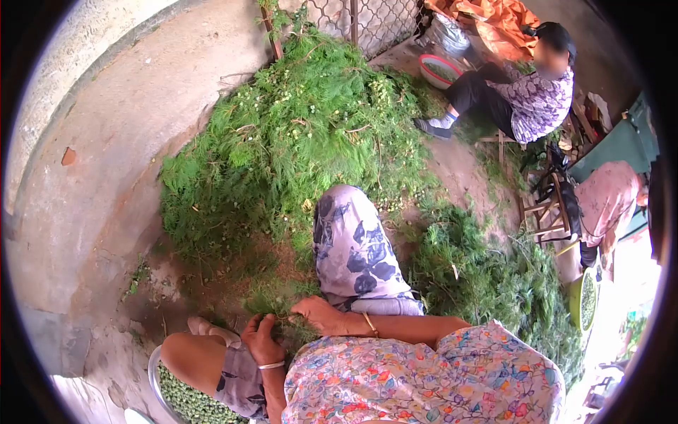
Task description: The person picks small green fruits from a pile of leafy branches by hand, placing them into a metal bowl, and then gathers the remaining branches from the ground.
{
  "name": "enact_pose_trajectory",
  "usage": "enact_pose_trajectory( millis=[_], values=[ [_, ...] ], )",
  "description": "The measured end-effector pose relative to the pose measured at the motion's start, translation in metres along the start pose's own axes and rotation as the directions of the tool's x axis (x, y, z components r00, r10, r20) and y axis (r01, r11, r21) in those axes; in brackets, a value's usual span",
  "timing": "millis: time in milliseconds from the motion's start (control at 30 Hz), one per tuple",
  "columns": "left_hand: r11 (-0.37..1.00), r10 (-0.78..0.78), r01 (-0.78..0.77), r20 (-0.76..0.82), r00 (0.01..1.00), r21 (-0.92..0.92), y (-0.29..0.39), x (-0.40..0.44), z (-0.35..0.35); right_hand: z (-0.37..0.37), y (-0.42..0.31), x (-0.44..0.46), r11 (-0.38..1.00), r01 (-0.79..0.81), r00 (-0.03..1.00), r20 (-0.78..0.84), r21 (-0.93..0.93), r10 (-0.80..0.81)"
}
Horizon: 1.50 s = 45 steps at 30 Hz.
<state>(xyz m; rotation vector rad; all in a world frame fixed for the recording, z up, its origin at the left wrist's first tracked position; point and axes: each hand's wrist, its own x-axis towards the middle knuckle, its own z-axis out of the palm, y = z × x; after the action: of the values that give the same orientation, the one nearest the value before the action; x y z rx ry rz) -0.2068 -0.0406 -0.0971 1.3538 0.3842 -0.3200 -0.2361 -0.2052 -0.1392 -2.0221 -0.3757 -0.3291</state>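
Observation:
My left hand (261, 340), with a pale bangle at its wrist, is curled at the edge of a feathery green sprig (300, 329). From the other side my right hand (321, 315), wearing a gold-coloured bangle, closes its fingers on the same sprig. Both hands are low between my knees, close together, and the fingertips are partly hidden in the greenery. Beside my left leg stands a bowl (153, 371) filled with small green berries (187, 403), partly covered by my knee.
A large heap of cut evergreen branches (304, 134) lies ahead, and another pile (487, 275) lies to the right. One person (540, 99) sits at the back right near a red-rimmed basin (424, 71). Another person (611, 201) is at the right by a wooden stool (551, 212) and green basin (578, 304).

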Motion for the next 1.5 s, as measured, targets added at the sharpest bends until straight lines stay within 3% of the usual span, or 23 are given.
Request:
enact_pose_trajectory(
  millis=[67, 133, 233, 367, 433, 467, 500, 600, 667, 700, 733, 767, 800, 833, 867, 900, 1067, 1133, 1167, 1233, 1267, 1333, 1500],
  values=[
    [0.993, -0.028, 0.022, -0.054, 0.998, -0.112, 0.011, -0.006, 0.006, -0.004, -0.006, 0.006, 0.999, 0.035, 0.996, -0.078, 0.020, -0.033],
    [0.980, -0.059, 0.046, -0.063, 0.996, -0.194, 0.009, -0.003, 0.002, -0.012, -0.012, 0.014, 0.946, -0.258, 0.959, 0.172, 0.199, 0.225],
    [0.967, -0.061, 0.036, -0.091, 0.994, -0.251, 0.011, -0.002, -0.001, -0.012, -0.014, 0.019, 0.908, -0.340, 0.936, 0.184, 0.244, 0.301],
    [0.985, 0.023, -0.036, -0.075, 0.997, -0.170, 0.011, -0.001, -0.002, -0.013, -0.019, 0.020, 0.970, -0.203, 0.974, 0.129, 0.137, 0.186],
    [0.987, 0.005, -0.021, -0.104, 0.995, -0.159, 0.014, 0.000, 0.001, -0.011, -0.024, 0.019, 0.936, -0.172, 0.985, 0.046, 0.307, 0.165],
    [0.990, -0.011, -0.009, -0.135, 0.991, -0.143, 0.016, -0.001, -0.004, -0.012, -0.026, 0.020, 0.941, -0.184, 0.983, 0.061, 0.283, 0.174],
    [0.977, -0.013, -0.016, -0.133, 0.991, -0.213, 0.009, 0.004, -0.013, -0.015, -0.026, 0.022, 0.945, -0.194, 0.980, 0.083, 0.264, 0.178],
    [0.895, -0.072, -0.008, -0.163, 0.984, -0.445, 0.003, 0.018, -0.033, -0.027, -0.039, 0.026, 0.933, -0.228, 0.958, -0.106, 0.280, 0.266],
    [0.752, -0.041, 0.042, 0.017, 0.999, -0.657, 0.001, 0.018, -0.035, -0.027, -0.038, 0.030, 0.923, -0.187, 0.956, -0.154, 0.337, 0.249],
    [0.752, -0.043, 0.023, -0.015, 0.999, -0.658, 0.000, 0.018, -0.036, -0.028, -0.035, 0.031, 0.919, -0.231, 0.952, -0.119, 0.319, 0.280],
    [0.635, -0.078, 0.172, 0.159, 0.984, -0.753, -0.002, 0.017, -0.037, -0.028, -0.036, 0.031, 0.916, -0.274, 0.945, -0.093, 0.294, 0.313],
    [0.498, -0.078, 0.329, 0.336, 0.939, -0.802, -0.002, 0.017, -0.035, -0.028, -0.040, 0.034, 0.980, -0.154, 0.960, -0.215, 0.126, 0.178],
    [0.497, -0.077, 0.316, 0.322, 0.944, -0.808, -0.002, 0.016, -0.031, -0.027, -0.043, 0.035, 0.979, -0.151, 0.963, -0.203, 0.135, 0.176],
    [0.467, -0.093, 0.347, 0.345, 0.934, -0.814, 0.000, 0.014, -0.027, -0.028, -0.045, 0.035, 0.837, -0.382, 0.880, -0.123, 0.391, 0.459],
    [0.437, -0.108, 0.377, 0.369, 0.923, -0.817, 0.000, 0.011, -0.026, -0.030, -0.044, 0.034, 0.577, -0.563, 0.730, 0.030, 0.591, 0.683],
    [0.380, -0.034, 0.427, 0.449, 0.893, -0.821, -0.009, 0.013, -0.029, -0.037, -0.031, 0.033, 0.539, -0.540, 0.777, 0.137, 0.646, 0.614],
    [0.496, -0.030, 0.370, 0.410, 0.912, -0.786, -0.002, 0.006, -0.014, -0.032, -0.037, 0.043, 0.388, -0.416, 0.705, 0.022, 0.822, 0.708],
    [0.535, -0.067, 0.397, 0.431, 0.900, -0.746, 0.007, 0.001, -0.010, -0.043, -0.044, 0.050, 0.257, -0.550, 0.668, 0.235, 0.794, 0.706],
    [0.532, -0.068, 0.399, 0.432, 0.899, -0.747, 0.005, 0.001, -0.010, -0.041, -0.044, 0.050, 0.258, -0.552, 0.667, 0.234, 0.793, 0.707],
    [0.684, -0.134, 0.356, 0.370, 0.919, -0.637, -0.001, 0.001, -0.009, -0.035, -0.046, 0.050, 0.340, -0.580, 0.687, 0.221, 0.740, 0.692],
    [0.680, -0.136, 0.361, 0.375, 0.917, -0.638, -0.003, 0.001, -0.007, -0.033, -0.046, 0.050, 0.343, -0.582, 0.685, 0.217, 0.737, 0.696],
    [0.786, -0.157, 0.347, 0.378, 0.912, -0.512, -0.001, 0.000, -0.003, -0.029, -0.046, 0.051, 0.507, -0.428, 0.801, 0.054, 0.748, 0.596],
    [0.891, -0.163, 0.307, 0.395, 0.904, -0.335, 0.007, -0.006, 0.000, -0.023, -0.034, 0.048, 0.636, -0.390, 0.882, 0.072, 0.665, 0.465]
  ],
)
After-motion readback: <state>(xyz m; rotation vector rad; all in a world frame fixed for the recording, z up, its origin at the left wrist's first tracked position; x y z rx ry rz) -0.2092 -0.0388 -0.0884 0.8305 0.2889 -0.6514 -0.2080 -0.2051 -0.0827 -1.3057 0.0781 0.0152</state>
